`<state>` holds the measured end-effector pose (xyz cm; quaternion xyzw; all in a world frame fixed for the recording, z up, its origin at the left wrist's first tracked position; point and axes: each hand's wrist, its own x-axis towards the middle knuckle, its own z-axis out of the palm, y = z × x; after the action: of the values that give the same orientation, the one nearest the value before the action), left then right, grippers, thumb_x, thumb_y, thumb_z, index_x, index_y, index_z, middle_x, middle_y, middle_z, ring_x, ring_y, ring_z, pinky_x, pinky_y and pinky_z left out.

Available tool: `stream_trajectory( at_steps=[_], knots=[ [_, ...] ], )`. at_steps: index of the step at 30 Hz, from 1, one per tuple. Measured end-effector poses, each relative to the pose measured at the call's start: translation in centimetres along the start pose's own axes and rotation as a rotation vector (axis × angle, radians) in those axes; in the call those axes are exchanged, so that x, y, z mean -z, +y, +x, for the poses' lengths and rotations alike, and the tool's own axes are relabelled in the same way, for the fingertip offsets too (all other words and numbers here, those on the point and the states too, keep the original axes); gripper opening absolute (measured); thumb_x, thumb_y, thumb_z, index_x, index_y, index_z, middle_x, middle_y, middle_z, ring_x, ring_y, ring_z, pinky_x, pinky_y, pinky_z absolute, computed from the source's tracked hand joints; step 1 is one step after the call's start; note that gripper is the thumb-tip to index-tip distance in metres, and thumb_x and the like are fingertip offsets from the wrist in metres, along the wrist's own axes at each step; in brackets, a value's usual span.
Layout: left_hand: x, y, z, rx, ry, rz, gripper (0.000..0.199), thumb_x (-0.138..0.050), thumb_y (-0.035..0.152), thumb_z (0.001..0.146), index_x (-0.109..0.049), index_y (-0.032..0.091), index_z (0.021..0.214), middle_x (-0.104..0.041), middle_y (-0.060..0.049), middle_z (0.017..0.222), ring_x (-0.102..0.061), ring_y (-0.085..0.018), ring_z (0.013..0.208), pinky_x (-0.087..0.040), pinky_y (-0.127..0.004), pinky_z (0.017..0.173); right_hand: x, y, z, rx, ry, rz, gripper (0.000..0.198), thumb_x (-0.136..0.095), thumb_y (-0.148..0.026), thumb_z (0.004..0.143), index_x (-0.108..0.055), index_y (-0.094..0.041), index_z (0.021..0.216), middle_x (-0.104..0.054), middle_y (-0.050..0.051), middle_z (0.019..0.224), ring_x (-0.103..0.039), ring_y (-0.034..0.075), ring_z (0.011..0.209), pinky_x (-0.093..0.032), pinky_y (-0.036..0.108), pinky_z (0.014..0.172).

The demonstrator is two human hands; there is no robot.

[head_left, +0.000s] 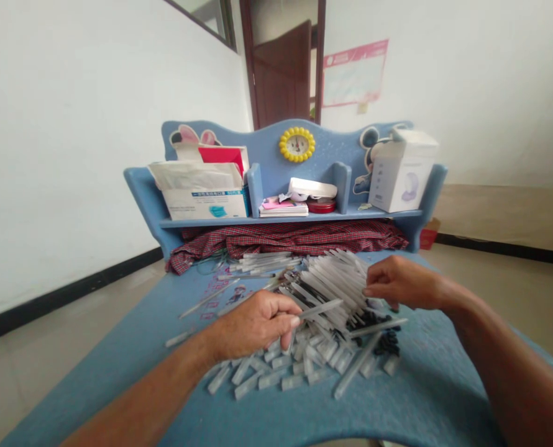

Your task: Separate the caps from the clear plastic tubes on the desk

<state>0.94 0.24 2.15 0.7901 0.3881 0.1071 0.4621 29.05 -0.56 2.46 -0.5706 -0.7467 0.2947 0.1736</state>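
Observation:
My left hand [269, 316] pinches one end of a slim, translucent white plastic tube [322, 308], which looks like a pen barrel and points to the right. At the right edge of a heap of similar white tubes [335, 279], my right hand [395, 282] is closed with its fingers curled; whatever it grips is hidden. Small black parts [388, 341] lie just below that hand. In front of both hands, short clear plastic pieces like caps [299, 369] are scattered. One longer tube [358, 366] rests slantwise among them.
The blue desk [351, 416] has a shelf at the back with a mask box [206, 202], a yellow-rimmed clock [297, 144], a red round tin [321, 205] and a white carton [402, 174]. A checked cloth [295, 238] lies bunched beneath it. More white tubes [262, 262] lie near the cloth.

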Motion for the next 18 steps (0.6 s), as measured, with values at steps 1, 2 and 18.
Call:
stream_trajectory(
  at_steps=[1,2,18],
  knots=[
    [0.0,0.0,0.0,-0.003,0.000,0.005,0.029,-0.049,0.039,0.081,-0.062,0.013,0.084,-0.059,0.002,0.059,-0.042,-0.009,0.049,-0.031,-0.018,0.048,-0.2,-0.3,-0.1,0.062,0.022,0.037,0.024,-0.057,-0.035,0.079,-0.056,-0.017,0.062,-0.053,-0.003,0.044,-0.044,0.007,0.039,-0.031,0.018,0.039],
    [0.0,0.1,-0.1,-0.005,-0.001,0.010,0.029,-0.049,0.039,0.081,-0.062,0.014,0.084,-0.059,0.002,0.060,-0.042,-0.009,0.049,-0.031,-0.018,0.048,-0.4,-0.6,-0.1,0.122,0.031,0.078,0.028,-0.055,-0.038,0.081,-0.055,-0.017,0.062,-0.053,-0.003,0.046,-0.044,0.007,0.041,-0.031,0.019,0.040],
    [3.9,-1.4,-0.7,0.010,0.052,-0.010,0.034,-0.056,0.045,0.077,-0.064,0.013,0.088,-0.061,0.001,0.058,-0.036,-0.007,0.043,-0.026,-0.018,0.042,-0.8,-0.4,0.2,0.172,0.178,0.564,0.026,-0.066,-0.039,0.074,-0.052,-0.017,0.069,-0.060,-0.001,0.052,-0.047,0.007,0.034,-0.034,0.019,0.034]
  ],
)
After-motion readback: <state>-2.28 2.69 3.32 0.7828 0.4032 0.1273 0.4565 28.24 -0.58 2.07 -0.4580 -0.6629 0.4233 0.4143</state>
